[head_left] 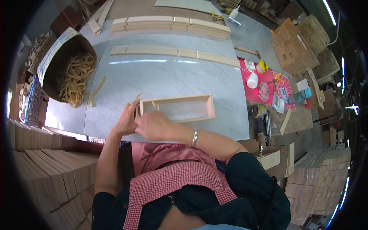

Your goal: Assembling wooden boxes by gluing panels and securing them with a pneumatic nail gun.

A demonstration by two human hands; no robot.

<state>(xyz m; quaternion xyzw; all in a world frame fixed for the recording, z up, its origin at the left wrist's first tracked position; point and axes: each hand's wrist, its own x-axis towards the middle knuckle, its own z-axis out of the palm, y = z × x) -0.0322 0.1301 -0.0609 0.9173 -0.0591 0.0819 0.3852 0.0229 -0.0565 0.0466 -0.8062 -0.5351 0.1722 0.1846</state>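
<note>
A shallow, oblong pale wooden frame lies on the grey marbled tabletop near my body. At its left end my left hand has its fingers curled against the outer side. My right hand crosses the near left corner, slightly blurred, with fingers closed; what they pinch is hidden. A tan band-like strip shows just inside the frame above my right hand. Another bit of tan band pokes out beyond my left fingertips. Farther left, a single loose tan band rests on the table.
An open carton full of tan bands stands at the left. Wooden slats lie in a row, with stacked slats behind. At right are a hammer, a power tool, a white bottle and a red cloth.
</note>
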